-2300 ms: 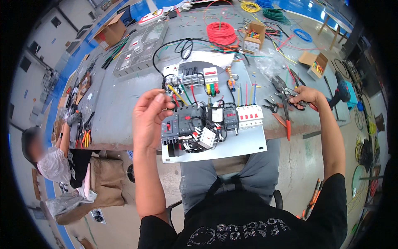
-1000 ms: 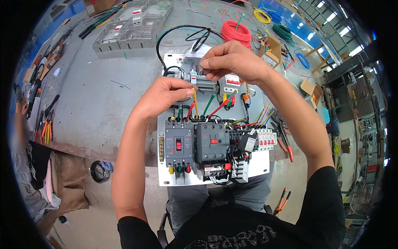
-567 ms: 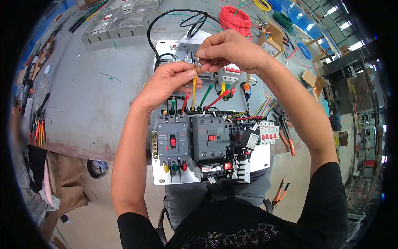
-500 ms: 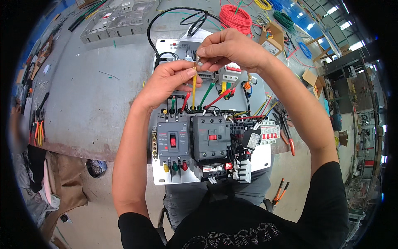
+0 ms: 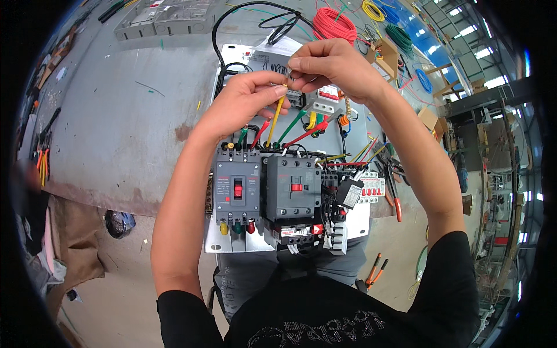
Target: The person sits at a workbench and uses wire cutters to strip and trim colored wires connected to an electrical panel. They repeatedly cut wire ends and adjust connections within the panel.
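the left hand [image 5: 241,104] pinches the upper end of a yellow wire [image 5: 277,120] between thumb and forefinger, its other fingers curled loosely behind. the right hand [image 5: 335,68] is just beside it, thumb and forefinger pressed together above the wire's tip; whether a small part sits between them is too fine to make out. the yellow wire stands slightly tilted over the middle of a white mounting plate [image 5: 237,243], its tip lost among the fingers and its lower end dropping out of sight behind a black wire bundle [image 5: 301,152]. the plate lies partly on the grey table [image 5: 116,110], its near edge hanging over the person's grey trousers. in front of the bundle, a dark grey moulded-case circuit breaker [image 5: 246,184] with a red toggle sits left of a dark grey contactor [image 5: 283,197]. a row of white miniature circuit breakers [image 5: 371,190] at the right is partly covered by a small black module [image 5: 350,192] and loose black leads. to the right of the yellow wire, a green wire [image 5: 292,129] and a red wire [image 5: 308,134] slant up, well apart from the fingers. the hands hide part of the terminal block [image 5: 296,98] behind them, and the right hand comes close to a white breaker [image 5: 326,100] with a red toggle. a clear plastic enclosure [image 5: 168,23] is cut off at the top, and pliers [image 5: 397,204] at the right are partly hidden by the right forearm.
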`<action>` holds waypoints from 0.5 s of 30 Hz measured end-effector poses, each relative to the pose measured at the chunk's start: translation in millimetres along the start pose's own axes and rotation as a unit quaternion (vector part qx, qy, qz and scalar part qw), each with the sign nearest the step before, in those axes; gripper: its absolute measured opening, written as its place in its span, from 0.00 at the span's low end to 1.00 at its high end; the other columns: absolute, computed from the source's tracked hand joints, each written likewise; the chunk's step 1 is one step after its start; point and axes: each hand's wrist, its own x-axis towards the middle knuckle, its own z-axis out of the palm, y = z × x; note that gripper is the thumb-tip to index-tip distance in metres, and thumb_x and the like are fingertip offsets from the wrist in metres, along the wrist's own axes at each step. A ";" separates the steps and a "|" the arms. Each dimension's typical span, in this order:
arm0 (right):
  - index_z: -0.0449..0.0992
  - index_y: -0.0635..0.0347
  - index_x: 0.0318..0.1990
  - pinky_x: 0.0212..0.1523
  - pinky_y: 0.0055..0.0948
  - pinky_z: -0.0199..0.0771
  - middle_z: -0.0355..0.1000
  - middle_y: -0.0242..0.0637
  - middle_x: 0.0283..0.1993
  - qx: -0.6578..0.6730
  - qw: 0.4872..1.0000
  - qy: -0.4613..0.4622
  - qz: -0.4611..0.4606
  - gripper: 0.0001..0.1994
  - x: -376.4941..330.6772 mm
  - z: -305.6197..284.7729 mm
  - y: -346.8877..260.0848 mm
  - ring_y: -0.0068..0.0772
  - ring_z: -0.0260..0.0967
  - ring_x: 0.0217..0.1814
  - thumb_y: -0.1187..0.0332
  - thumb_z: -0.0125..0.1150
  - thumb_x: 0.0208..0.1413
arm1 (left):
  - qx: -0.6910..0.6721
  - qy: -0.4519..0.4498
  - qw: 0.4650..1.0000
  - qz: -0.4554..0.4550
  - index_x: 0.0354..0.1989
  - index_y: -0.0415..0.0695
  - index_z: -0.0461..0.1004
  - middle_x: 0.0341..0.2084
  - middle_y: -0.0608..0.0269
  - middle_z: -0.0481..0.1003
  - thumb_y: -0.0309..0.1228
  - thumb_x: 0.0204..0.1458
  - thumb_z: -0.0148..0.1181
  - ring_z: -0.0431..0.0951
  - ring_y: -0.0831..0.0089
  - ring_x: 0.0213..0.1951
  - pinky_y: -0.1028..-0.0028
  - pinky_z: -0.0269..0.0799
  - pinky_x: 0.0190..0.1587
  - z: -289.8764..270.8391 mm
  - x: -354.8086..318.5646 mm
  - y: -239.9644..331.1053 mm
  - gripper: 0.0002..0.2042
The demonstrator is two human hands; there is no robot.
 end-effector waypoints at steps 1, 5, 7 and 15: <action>0.83 0.64 0.43 0.42 0.22 0.85 0.83 0.36 0.37 -0.007 1.000 -0.005 -0.002 0.11 0.2 -0.2 0.7 0.21 0.82 0.38 0.63 0.66 0.66 | 0.001 0.002 1.000 0.004 0.55 0.41 0.79 0.39 0.64 0.84 0.39 0.68 0.58 0.83 0.77 0.41 0.73 0.79 0.44 0.7 0.7 -1.7 0.15; 0.82 0.65 0.42 0.42 0.23 0.85 0.82 0.35 0.37 -0.031 0.999 -0.025 -0.019 0.11 -0.4 2.5 0.8 0.22 0.82 0.38 0.64 0.67 0.65 | -0.009 -0.002 1.000 0.009 0.53 0.41 0.80 0.38 0.65 0.84 0.38 0.68 0.59 0.83 0.78 0.40 0.74 0.78 0.43 0.2 1.8 -5.1 0.15; 0.82 0.65 0.41 0.42 0.24 0.85 0.82 0.35 0.36 -0.042 0.998 -0.039 -0.024 0.10 -1.4 3.0 -2.0 0.22 0.82 0.38 0.65 0.67 0.65 | 0.000 -0.007 1.000 0.009 0.53 0.41 0.81 0.38 0.65 0.84 0.37 0.68 0.59 0.82 0.78 0.40 0.75 0.78 0.43 -1.0 1.6 -5.7 0.14; 0.81 0.65 0.40 0.40 0.23 0.84 0.80 0.33 0.34 -0.129 0.986 -0.092 -0.048 0.10 -1.4 2.3 -22.6 0.22 0.82 0.37 0.65 0.67 0.64 | -0.034 -0.033 0.998 0.040 0.51 0.37 0.81 0.37 0.63 0.84 0.35 0.68 0.59 0.82 0.78 0.39 0.76 0.78 0.44 -2.4 -1.1 -15.9 0.14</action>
